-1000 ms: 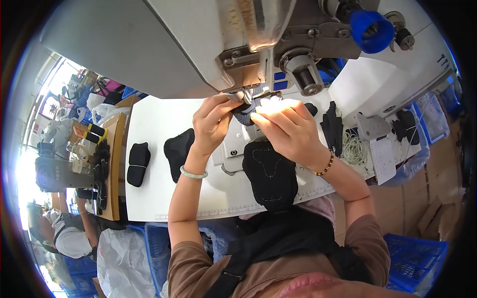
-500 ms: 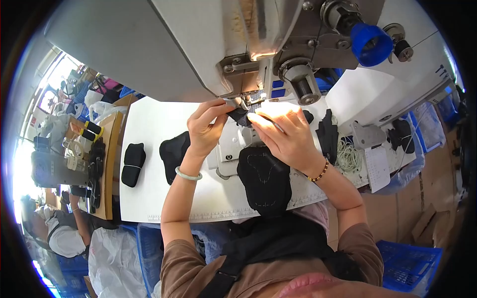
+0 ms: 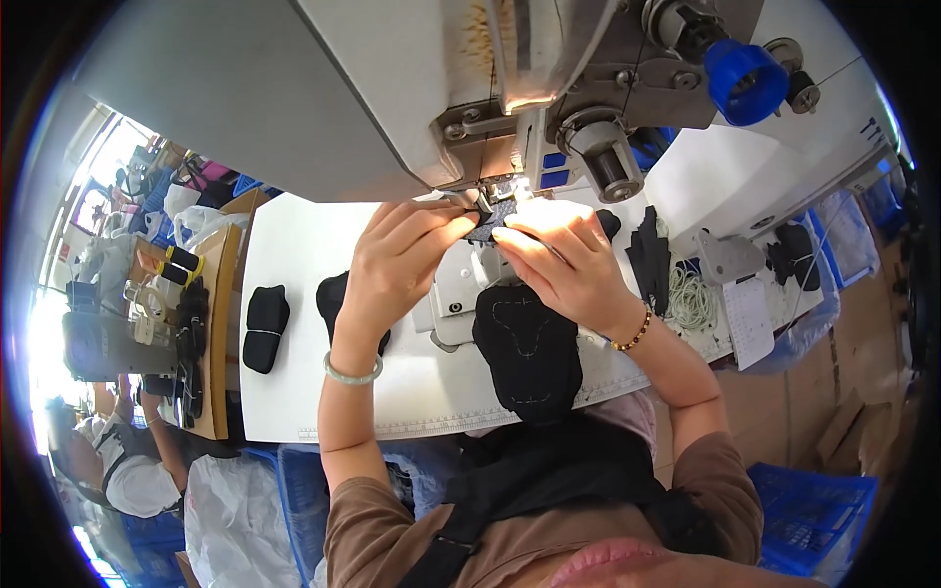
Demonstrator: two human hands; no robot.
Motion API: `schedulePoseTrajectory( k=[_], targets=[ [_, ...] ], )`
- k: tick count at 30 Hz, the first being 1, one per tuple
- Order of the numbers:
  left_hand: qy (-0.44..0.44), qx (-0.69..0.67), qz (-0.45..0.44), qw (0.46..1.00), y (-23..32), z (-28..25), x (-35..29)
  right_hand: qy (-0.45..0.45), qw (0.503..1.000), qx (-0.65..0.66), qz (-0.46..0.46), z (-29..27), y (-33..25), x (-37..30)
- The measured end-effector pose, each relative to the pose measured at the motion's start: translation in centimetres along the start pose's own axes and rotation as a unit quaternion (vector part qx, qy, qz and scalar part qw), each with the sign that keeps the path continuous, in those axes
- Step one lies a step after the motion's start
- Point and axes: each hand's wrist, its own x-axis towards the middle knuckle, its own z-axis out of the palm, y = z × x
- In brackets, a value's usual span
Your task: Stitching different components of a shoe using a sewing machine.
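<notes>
A small dark fabric piece (image 3: 487, 227) with a grey speckled face lies under the presser foot of the sewing machine (image 3: 498, 192). My left hand (image 3: 404, 257) pinches its left edge between thumb and fingers. On the other side, my right hand (image 3: 569, 257) grips the fabric close to the needle, its fingertips washed out by the machine lamp. Below my hands, a large black fabric panel (image 3: 527, 348) with white chalk-like marks lies over the table's near edge. Part of another black piece (image 3: 334, 299) shows behind my left forearm.
A tied black bundle (image 3: 265, 329) sits on the white table (image 3: 286, 230) at left. Right of my hand are black strips (image 3: 648, 260), a coil of pale cord (image 3: 693, 297) and a white paper (image 3: 749, 323). Blue crates (image 3: 816, 510) stand on the floor. Another person (image 3: 142, 475) works at far left.
My left hand has turned over the fabric and moved its fingertips closer to my right hand. More of the grey speckled face now shows. My right hand stays nearly in place.
</notes>
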Motion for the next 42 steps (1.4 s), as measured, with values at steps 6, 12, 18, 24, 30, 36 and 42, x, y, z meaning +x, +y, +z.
schedulePoseTrajectory(
  k=[6, 12, 18, 24, 30, 36, 42],
  targets=[
    [-0.031, -0.005, -0.027, 0.999, 0.6, -0.7, 0.2, 0.000, 1.000, 0.001, 0.003, 0.0, -0.2, -0.1],
    [-0.020, -0.021, -0.044, 0.999, 0.9, -0.4, 0.1, 0.007, 1.000, 0.001, 0.019, -0.4, -0.2, 0.3],
    [-0.025, 0.003, -0.044, 0.999, 1.6, -0.4, 0.1, 0.014, 0.999, -0.003, 0.032, -0.5, -0.2, 0.2],
    [-0.065, 0.191, 0.015, 0.979, 3.8, 0.2, 0.3, 0.015, 0.999, 0.003, 0.051, -0.2, 0.2, -0.4],
    [-0.040, -0.017, -0.074, 0.996, 2.2, 0.5, -0.6, 0.018, 0.998, 0.013, 0.054, -0.2, 0.5, -0.7],
    [0.023, -0.151, -0.035, 0.988, -1.2, 1.8, -2.5, 0.048, 0.997, 0.039, 0.054, 0.5, 0.6, -1.1],
    [0.010, -0.091, 0.001, 0.996, -0.2, 1.0, -1.8, 0.085, 0.994, 0.061, 0.037, 0.6, 0.7, -1.2]
  ],
)
